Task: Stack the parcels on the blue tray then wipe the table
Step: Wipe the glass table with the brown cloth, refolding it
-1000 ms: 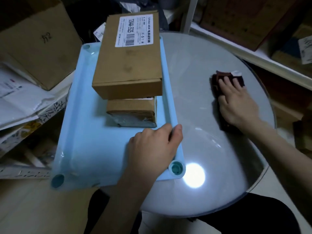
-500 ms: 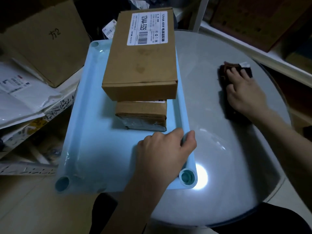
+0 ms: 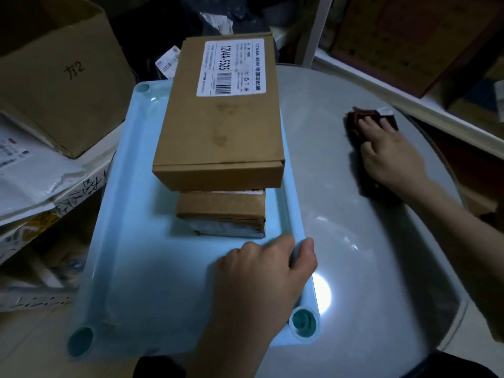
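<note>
The left hand (image 3: 261,271) grips the right rim of the blue tray (image 3: 131,241) near its front corner: the fingers lie curled over the rim inside the tray and the thumb presses the outer edge. The tray rests on the left part of the round grey table (image 3: 354,268), with its long axis running away from the person and its near left corner overhanging the table edge.

Just beyond the left hand's fingertips, two cardboard parcels stand stacked on the tray. The small parcel (image 3: 221,211) lies at the bottom. The large parcel (image 3: 221,124) rests on top of it, long axis parallel to the tray's, and overhangs the small parcel towards the far end. A white label (image 3: 230,68) sits on the far part of its top face, with the print running along the long axis.

The right hand (image 3: 387,156) lies well to the right of the tray, fingers extended and pressing a dark cloth (image 3: 357,124) flat on the table. The cloth extends beyond the fingertips and under the palm.
</note>
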